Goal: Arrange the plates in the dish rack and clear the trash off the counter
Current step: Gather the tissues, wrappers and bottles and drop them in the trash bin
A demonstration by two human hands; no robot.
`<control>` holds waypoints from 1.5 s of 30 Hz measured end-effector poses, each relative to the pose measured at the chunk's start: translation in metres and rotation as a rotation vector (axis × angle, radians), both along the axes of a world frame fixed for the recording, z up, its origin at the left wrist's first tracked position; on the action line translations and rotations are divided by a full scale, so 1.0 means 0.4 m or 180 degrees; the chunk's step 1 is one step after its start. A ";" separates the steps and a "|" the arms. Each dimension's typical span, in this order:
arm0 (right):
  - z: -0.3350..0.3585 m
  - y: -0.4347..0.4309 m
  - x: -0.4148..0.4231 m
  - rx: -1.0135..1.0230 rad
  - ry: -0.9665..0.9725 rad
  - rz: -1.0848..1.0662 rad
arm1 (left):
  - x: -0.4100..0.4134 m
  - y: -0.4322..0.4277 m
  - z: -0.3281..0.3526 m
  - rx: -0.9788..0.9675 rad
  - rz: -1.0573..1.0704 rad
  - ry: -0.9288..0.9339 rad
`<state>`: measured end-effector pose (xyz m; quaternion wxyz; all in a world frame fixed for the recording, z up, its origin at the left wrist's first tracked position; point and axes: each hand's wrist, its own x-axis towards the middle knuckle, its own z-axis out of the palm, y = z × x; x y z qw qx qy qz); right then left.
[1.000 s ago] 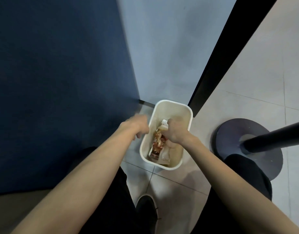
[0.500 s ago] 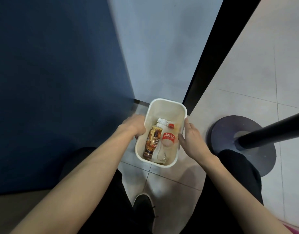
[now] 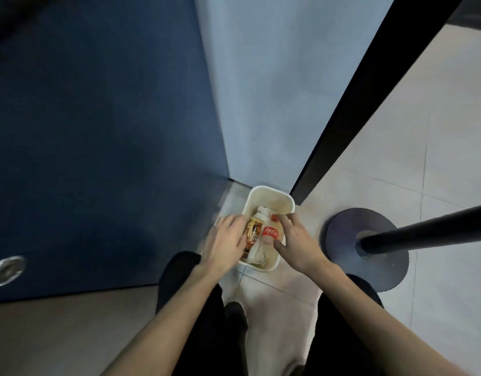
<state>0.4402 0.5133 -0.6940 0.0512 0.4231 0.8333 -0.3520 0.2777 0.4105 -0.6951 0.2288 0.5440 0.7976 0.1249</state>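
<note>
The trash is in the bin, which stands on the floor in front of me: a brown bottle, a cola bottle and some crumpled paper lie inside it. I judge the clearing part to be near its end. The counter, the plates and the rack are out of view, so I cannot say how that half stands.

My left hand lies flat, fingers straight, over the bin's left rim beside the brown bottle, holding nothing. My right hand is spread loosely above the cola bottle, thumb apart from the fingers. It grips nothing that I can see; whether it touches the bottle I cannot tell.

Room is tight. The bin sits in a corner, with the blue panel at its left and a black post just behind its right. A round stand base lies near on my right, its pole leaning across. My shoe is just short of the bin. The way out is up and back toward me.
</note>
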 end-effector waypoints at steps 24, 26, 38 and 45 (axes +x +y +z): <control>1.227 -0.476 0.033 -0.0008 0.0465 0.2539 | 0.253 -0.662 1.174 0.0570 0.2208 -0.0860; 1.240 -0.539 -0.010 0.0051 0.0589 0.2853 | 0.263 -0.742 1.211 0.0765 0.2623 -0.0868; 1.384 -0.986 -0.321 -0.0008 0.1154 0.4093 | 0.208 -1.199 1.368 0.2156 0.4423 -0.0711; 1.411 -1.300 -0.490 -0.0242 0.1187 0.4143 | 0.033 -1.530 1.387 0.2456 0.4650 -0.0417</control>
